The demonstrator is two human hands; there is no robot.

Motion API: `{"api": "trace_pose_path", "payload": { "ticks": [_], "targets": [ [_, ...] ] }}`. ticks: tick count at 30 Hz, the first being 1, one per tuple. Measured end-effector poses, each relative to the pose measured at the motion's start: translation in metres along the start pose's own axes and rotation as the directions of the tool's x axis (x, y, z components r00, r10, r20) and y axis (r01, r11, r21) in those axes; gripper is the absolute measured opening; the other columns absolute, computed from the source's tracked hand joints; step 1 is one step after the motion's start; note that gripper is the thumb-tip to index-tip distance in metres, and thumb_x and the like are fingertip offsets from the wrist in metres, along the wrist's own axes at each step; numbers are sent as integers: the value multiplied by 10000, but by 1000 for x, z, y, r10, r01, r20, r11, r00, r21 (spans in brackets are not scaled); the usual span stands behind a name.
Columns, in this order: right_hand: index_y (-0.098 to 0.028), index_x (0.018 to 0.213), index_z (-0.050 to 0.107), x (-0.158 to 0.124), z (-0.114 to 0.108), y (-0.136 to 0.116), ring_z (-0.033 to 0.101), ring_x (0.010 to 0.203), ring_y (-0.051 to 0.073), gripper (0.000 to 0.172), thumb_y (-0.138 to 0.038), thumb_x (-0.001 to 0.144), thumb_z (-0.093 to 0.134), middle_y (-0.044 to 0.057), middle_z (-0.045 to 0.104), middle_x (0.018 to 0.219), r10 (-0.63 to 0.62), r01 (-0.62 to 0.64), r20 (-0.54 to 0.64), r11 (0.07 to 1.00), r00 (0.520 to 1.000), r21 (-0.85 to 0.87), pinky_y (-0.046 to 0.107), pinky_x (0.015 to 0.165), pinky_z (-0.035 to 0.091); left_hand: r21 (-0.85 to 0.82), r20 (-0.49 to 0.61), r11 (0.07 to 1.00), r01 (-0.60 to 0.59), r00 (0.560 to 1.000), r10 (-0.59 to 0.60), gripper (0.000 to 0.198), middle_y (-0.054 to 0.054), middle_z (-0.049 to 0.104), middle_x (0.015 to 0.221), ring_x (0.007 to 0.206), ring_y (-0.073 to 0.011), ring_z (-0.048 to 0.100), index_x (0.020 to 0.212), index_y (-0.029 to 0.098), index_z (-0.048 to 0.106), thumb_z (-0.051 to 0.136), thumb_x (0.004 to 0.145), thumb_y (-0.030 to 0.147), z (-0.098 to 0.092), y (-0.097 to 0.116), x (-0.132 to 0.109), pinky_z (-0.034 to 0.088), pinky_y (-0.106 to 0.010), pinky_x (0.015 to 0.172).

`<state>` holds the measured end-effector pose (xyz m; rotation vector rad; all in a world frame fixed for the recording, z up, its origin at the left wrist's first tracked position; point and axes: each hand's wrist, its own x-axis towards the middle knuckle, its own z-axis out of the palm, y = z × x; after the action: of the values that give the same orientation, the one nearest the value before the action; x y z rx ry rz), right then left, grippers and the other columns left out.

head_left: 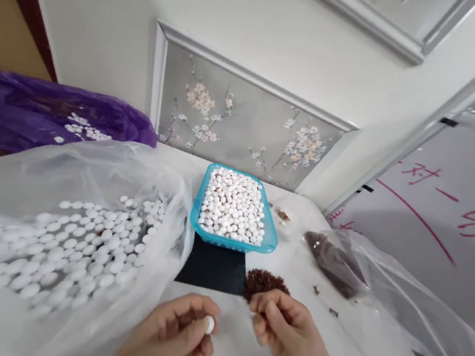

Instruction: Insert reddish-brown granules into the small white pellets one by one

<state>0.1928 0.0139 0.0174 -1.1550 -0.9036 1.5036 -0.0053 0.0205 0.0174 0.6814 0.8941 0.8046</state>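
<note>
My left hand (175, 333) pinches a small white ball (210, 324) between thumb and fingertips, low in the middle of the head view. To its right, my right hand (283, 330) is closed in a pinch; whatever its fingertips hold, if anything, is too small to make out. Just behind that hand lies a heap of small dark red-brown pieces (266, 282). Beyond both hands stands a blue plastic basket (271, 238), filled with white balls (234, 205) that show reddish-brown specks between them.
A clear plastic bag (90, 167) with many loose white balls (66, 246) spreads across the left. Behind it lies a purple bag (18, 111). A dark flat piece (212, 265) sits before the basket. At right are a bag of brown pieces (333, 263) and a whiteboard (430, 180).
</note>
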Motion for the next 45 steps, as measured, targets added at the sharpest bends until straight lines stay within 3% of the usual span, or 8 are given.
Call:
{"api": "trace_pose_path", "payload": {
  "ticks": [11, 17, 21, 30, 34, 38, 42, 45],
  "targets": [
    [-129, 916, 692, -9, 13, 19, 622, 999, 200, 282, -303, 701, 748, 103, 701, 973, -156, 162, -44, 964, 987, 213, 339, 956, 438, 69, 88, 989, -131, 988, 124, 192, -33, 627, 846, 747, -107, 539, 904, 179, 683, 669, 751, 295, -11, -3, -1, 449, -211, 735],
    [-157, 851, 706, -3, -4, 19, 659, 681, 192, 246, -379, 789, 618, 69, 703, 742, -423, 343, -204, 878, 883, -335, 332, 669, 545, 116, 68, 985, -131, 990, 124, 189, -32, 628, 865, 783, -115, 556, 886, 180, 685, 683, 739, 299, -10, -2, -1, 459, -215, 757],
    [-203, 821, 731, 1, -16, 19, 550, 520, 133, 189, -342, 787, 607, 59, 676, 861, -503, 366, -232, 814, 833, -450, 296, 550, 499, 120, 62, 983, -141, 989, 134, 187, -35, 631, 866, 786, -119, 557, 893, 179, 685, 682, 741, 287, -10, -3, -2, 464, -224, 770],
    [-232, 845, 726, -3, -24, 15, 600, 904, 240, 173, -279, 807, 564, 65, 678, 968, -657, 403, -203, 645, 726, -649, 382, 859, 445, 120, 50, 983, -142, 989, 137, 182, -40, 638, 860, 787, -127, 562, 883, 178, 686, 692, 728, 273, -7, -2, -6, 460, -230, 773],
    [-187, 908, 652, -9, -9, 22, 595, 716, 184, 155, -290, 812, 588, 55, 667, 831, -559, 423, -240, 791, 794, -443, 322, 702, 477, 122, 40, 981, -151, 988, 147, 198, -37, 637, 860, 774, -125, 560, 885, 183, 687, 702, 715, 285, -7, -3, -6, 458, -230, 763],
    [-163, 800, 620, -18, 19, 28, 549, 590, 122, 146, -309, 799, 632, 0, 601, 642, -387, 385, -100, 922, 917, -42, 254, 612, 460, 120, 66, 976, -180, 983, 173, 194, -31, 635, 836, 756, -120, 551, 876, 181, 684, 695, 721, 296, -7, -5, -8, 448, -225, 746],
    [-187, 801, 637, -24, 39, 31, 560, 611, 86, 122, -255, 737, 716, -12, 611, 726, -288, 259, 26, 895, 957, 364, 192, 570, 453, 95, 89, 973, -208, 976, 200, 196, -36, 645, 825, 744, -127, 546, 882, 182, 686, 694, 719, 292, -10, -8, -9, 440, -239, 741],
    [-206, 840, 656, -25, 43, 32, 590, 639, 81, 151, -242, 719, 739, -2, 644, 786, -227, 169, 72, 870, 971, 464, 172, 570, 472, 69, 87, 973, -219, 973, 213, 195, -33, 640, 780, 717, -131, 542, 873, 177, 689, 699, 713, 288, -11, -9, -10, 440, -246, 721]
  ]
}}
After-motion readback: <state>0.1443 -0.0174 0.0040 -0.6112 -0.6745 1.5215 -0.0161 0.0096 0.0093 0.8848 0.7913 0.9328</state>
